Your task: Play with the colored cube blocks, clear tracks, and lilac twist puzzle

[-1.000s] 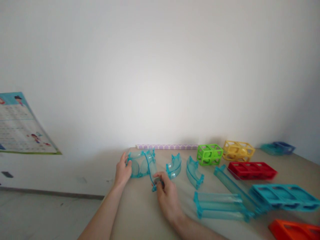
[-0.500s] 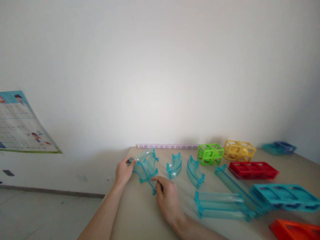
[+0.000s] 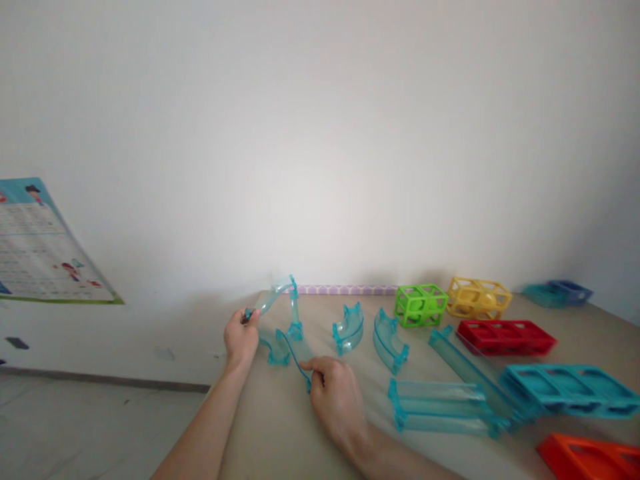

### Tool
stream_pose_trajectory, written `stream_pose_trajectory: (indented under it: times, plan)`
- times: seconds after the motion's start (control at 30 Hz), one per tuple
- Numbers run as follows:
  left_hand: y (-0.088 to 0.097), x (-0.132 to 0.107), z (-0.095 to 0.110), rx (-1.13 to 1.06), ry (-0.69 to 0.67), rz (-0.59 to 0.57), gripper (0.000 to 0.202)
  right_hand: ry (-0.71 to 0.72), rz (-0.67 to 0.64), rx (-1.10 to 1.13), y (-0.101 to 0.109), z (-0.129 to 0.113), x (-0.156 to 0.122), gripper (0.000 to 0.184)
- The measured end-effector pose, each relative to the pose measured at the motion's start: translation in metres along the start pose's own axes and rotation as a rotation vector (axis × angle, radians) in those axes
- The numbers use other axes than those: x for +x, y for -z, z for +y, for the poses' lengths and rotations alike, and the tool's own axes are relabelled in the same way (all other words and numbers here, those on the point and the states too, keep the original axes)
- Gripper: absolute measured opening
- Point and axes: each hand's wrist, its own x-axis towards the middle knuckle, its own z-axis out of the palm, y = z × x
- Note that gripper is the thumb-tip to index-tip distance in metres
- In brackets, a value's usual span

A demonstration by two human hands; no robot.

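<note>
My left hand (image 3: 241,337) is closed on one end of a clear teal curved track piece (image 3: 280,300) and holds it tilted up off the table (image 3: 280,427). My right hand (image 3: 334,397) pinches the near end of a second clear teal curved track piece (image 3: 295,357) that lies flat on the table just below the lifted one. The two curved pieces are apart, the lifted one standing above the flat one.
Two more curved teal pieces (image 3: 349,329) (image 3: 389,341) lie to the right, then straight teal channels (image 3: 443,407). Green (image 3: 421,305) and yellow (image 3: 478,298) cage blocks, a red tray (image 3: 505,337), a teal tray (image 3: 570,390) and an orange tray (image 3: 590,460) fill the right side. A poster (image 3: 37,247) leans on the left wall.
My left hand has lifted its curved piece up and away from the other one. The piece under my right hand now lies flat on the table. Both hands shifted slightly left.
</note>
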Motion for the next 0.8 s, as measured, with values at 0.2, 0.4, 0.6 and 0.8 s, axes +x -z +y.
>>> stream_pose_trajectory:
  times: [0.2, 0.4, 0.6, 0.8]
  plan:
    - [-0.002, -0.001, -0.001, -0.162, 0.030, 0.076, 0.031, 0.014, -0.015, 0.040, -0.001, 0.002, -0.001, 0.042]
    - [-0.005, -0.001, -0.005, -0.225, 0.052, 0.110, 0.026, 0.154, 0.045, 0.225, 0.001, 0.003, -0.002, 0.041]
    - [-0.001, -0.002, 0.002, -0.268, 0.087, 0.191, 0.015, -0.012, 0.156, 0.219, 0.000, 0.008, 0.004, 0.039]
    - [0.002, -0.001, 0.006, -0.373, 0.174, 0.263, 0.018, -0.076, 0.076, 0.137, -0.002, 0.008, 0.006, 0.041]
